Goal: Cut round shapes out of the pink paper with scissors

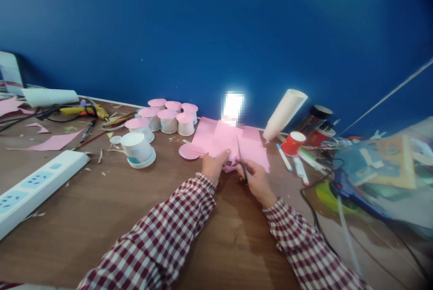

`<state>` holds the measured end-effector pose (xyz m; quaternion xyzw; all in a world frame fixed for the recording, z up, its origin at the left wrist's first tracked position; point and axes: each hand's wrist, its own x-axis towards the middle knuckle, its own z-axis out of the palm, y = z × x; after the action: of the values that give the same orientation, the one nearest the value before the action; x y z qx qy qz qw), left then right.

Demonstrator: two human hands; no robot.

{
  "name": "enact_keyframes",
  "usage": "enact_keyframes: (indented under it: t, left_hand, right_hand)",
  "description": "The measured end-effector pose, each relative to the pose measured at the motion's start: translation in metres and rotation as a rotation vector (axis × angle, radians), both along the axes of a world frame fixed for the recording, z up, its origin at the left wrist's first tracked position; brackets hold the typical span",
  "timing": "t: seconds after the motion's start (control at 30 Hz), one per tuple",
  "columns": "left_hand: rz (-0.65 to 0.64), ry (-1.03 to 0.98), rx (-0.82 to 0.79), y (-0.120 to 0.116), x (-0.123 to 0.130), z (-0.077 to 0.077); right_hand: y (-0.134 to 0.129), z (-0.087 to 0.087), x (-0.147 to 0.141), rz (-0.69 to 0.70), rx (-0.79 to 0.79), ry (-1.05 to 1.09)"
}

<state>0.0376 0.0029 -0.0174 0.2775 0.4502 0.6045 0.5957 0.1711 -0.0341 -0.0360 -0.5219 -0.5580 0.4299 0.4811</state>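
My left hand point(215, 166) is closed on a sheet of pink paper point(226, 139), with its thumb on top near the lower edge. In my right hand point(257, 181) is a pair of scissors point(241, 154), its dark blades pointing up and away over the paper. Whether the blades bite into the sheet cannot be made out. More pink sheets point(252, 139) lie beneath and behind. Just left of my left hand rests a pink paper disc point(188, 151). Farther left stand several upturned paper cups topped with pink discs point(168, 114).
At left are a white cup point(138, 148), a power strip point(43, 186), a yellow glue gun point(84, 110) and pink scraps point(56, 141). To the right are a leaning stack of cups point(286, 112), a red cup point(293, 144), markers point(284, 157) and a blue glue gun point(355, 197) with cords.
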Motion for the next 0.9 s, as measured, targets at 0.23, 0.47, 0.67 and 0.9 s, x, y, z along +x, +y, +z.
enact_keyframes:
  t: [0.23, 0.47, 0.67, 0.9]
  left_hand:
    - [-0.013, -0.010, 0.000, 0.0004, -0.0005, -0.0005]
    - [-0.014, -0.006, 0.009, 0.0001, -0.0009, -0.0016]
    - [-0.013, 0.008, 0.006, 0.0003, -0.0011, -0.0008]
    - [-0.019, -0.006, 0.017, 0.0018, -0.0010, -0.0039]
  right_hand:
    - [-0.0010, 0.0035, -0.0015, -0.009, -0.006, -0.005]
    - [-0.0019, 0.0053, -0.0025, -0.013, -0.017, 0.002]
    - [-0.0021, 0.0073, -0.0031, -0.015, -0.016, -0.005]
    - [-0.0018, 0.0070, -0.0032, -0.015, -0.025, -0.001]
